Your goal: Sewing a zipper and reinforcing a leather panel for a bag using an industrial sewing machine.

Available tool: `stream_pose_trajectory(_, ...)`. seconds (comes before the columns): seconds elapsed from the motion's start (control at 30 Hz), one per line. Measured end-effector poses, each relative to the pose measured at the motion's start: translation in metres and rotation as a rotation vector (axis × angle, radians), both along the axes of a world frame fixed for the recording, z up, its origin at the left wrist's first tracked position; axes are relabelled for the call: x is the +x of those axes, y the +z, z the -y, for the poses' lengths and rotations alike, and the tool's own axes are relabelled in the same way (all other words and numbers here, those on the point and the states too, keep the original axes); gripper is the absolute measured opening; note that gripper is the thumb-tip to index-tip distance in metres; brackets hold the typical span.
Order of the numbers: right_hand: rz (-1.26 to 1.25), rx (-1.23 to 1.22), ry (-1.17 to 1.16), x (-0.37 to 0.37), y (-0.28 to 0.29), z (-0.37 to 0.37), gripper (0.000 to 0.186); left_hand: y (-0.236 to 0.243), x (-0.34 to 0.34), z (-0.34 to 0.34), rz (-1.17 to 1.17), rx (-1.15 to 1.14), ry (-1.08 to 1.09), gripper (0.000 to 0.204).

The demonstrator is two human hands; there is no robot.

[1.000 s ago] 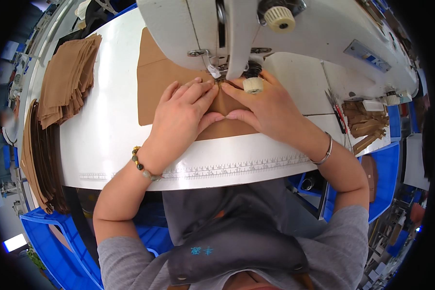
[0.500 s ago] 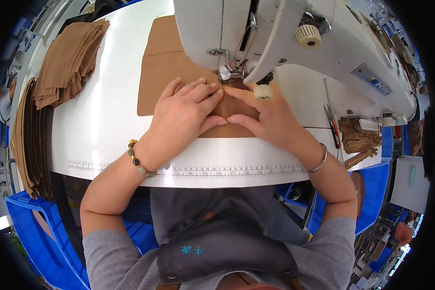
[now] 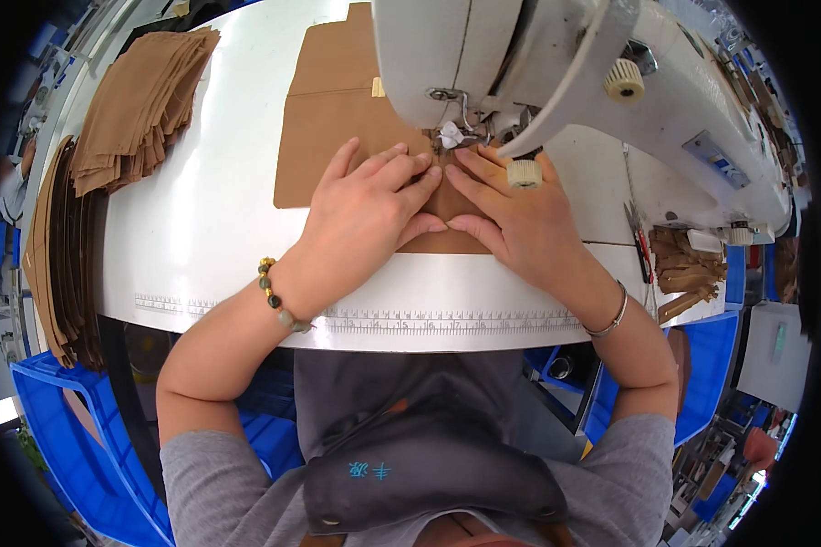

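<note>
A flat brown piece of leather-like material [image 3: 328,141] lies on the white table under the head of a sewing machine [image 3: 429,55]. Its near edge shows below my thumbs. My left hand [image 3: 374,196] rests on the piece just left of the presser foot [image 3: 461,139], fingers spread and tips bent down onto it. On the other side my right hand [image 3: 520,201] lies on the material with fingers stretched toward the foot. Both thumb tips nearly touch in front of the needle area. The machine's parts partly hide the right fingertips and the stitching spot.
Stacked brown pieces [image 3: 141,109] lie at the far left, with more standing pieces [image 3: 64,246] beside them. Red-handled scissors [image 3: 641,246] and brown strips [image 3: 689,264] are at the right. A ruler scale [image 3: 447,321] runs along the front edge. Blue bins [image 3: 77,428] stand below.
The material has slid farther away under the machine, and a small pale patch now shows on it. My hands stay on it beside the foot; the view has shifted slightly.
</note>
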State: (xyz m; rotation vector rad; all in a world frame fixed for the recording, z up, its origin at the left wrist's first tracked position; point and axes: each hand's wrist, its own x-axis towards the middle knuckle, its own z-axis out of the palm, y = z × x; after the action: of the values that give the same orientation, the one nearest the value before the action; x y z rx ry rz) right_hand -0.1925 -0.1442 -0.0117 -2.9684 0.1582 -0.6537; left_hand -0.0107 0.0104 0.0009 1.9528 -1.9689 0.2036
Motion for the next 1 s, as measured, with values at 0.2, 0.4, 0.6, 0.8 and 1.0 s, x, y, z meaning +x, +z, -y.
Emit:
stream_pose_trajectory(0.2, -0.005, 0.025, -0.008, 0.0027, 0.0012, 0.0042, 0.052, -0.0020, 0.0032, 0.0039, 0.011, 0.003, 0.002, 0.052)
stream_pose_trajectory(0.4, 0.026, 0.024, -0.004, 0.0054, 0.0006, 0.0056, 0.052, -0.0027, 0.0046, 0.0069, 0.022, -0.034, -0.004, 0.053)
stream_pose_trajectory(0.6, 0.036, 0.017, -0.010, 0.0064, 0.0024, 0.0059, 0.051, -0.0012, 0.0049, 0.0090, 0.012, -0.039, 0.000, 0.053)
stream_pose_trajectory(0.8, 0.048, 0.035, -0.002, 0.0066, 0.0039, 0.0049, 0.051, -0.0022, 0.0049, 0.0086, 0.011, -0.037, 0.000, 0.052)
stream_pose_trajectory(1.0, 0.051, 0.034, -0.005, 0.0070, 0.0037, 0.0054, 0.051, -0.0022, 0.0054, 0.0091, 0.026, -0.035, 0.002, 0.051)
